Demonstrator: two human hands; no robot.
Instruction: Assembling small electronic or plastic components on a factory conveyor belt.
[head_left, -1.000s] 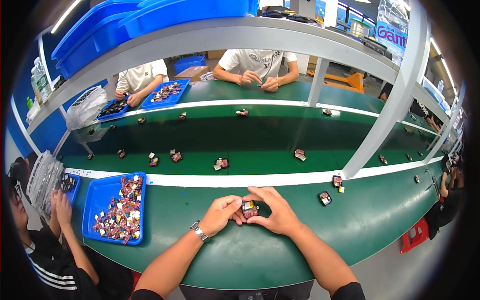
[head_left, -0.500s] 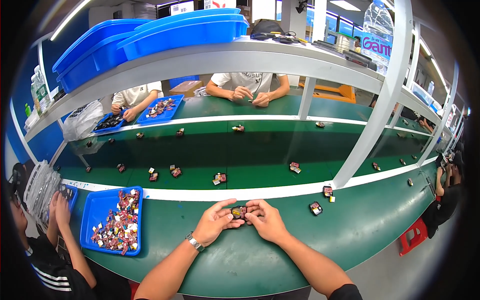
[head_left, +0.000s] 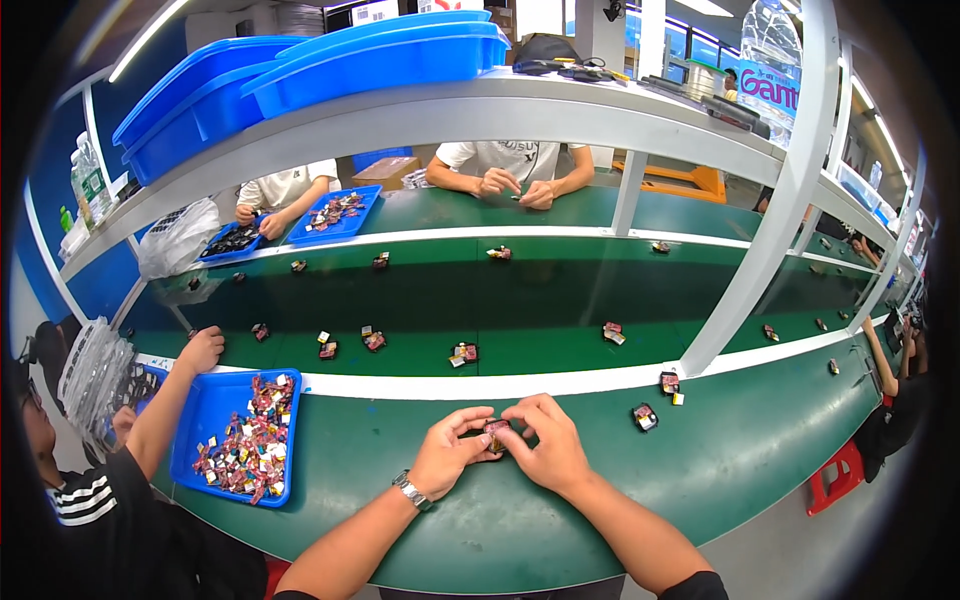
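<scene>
A grey shelf [head_left: 480, 112] crosses above the green strip [head_left: 550, 300], and its slanted post [head_left: 765, 215] cuts off part of the view to the right. Stacked blue bins [head_left: 380, 75] and a bottle [head_left: 770, 70] stand on the shelf. A co-worker's hand [head_left: 203, 350] is at the white rail [head_left: 420, 387], the forearm passing the left edge of the near tray [head_left: 297, 430]. The counter [head_left: 420, 535] carries that tray, filled with red and white pieces. The unit [head_left: 495, 430] is above the counter's middle, in front of the rail: the left hand [head_left: 447, 455] pinches it with thumb and fingers, and the right hand [head_left: 550, 447] grips its other side with thumb and fingertips.

Half a second ago, the unit showed its dark frame and yellow face; now it is tipped, with red uppermost. The co-worker's hands were then together beside the tray; one has since reached out to the rail.

Counted: one unit held, two loose units [head_left: 645, 417] on the right, five on the strip's near side between the co-worker's hand and the post, and two white-shirted people [head_left: 505, 160] opposite.
</scene>
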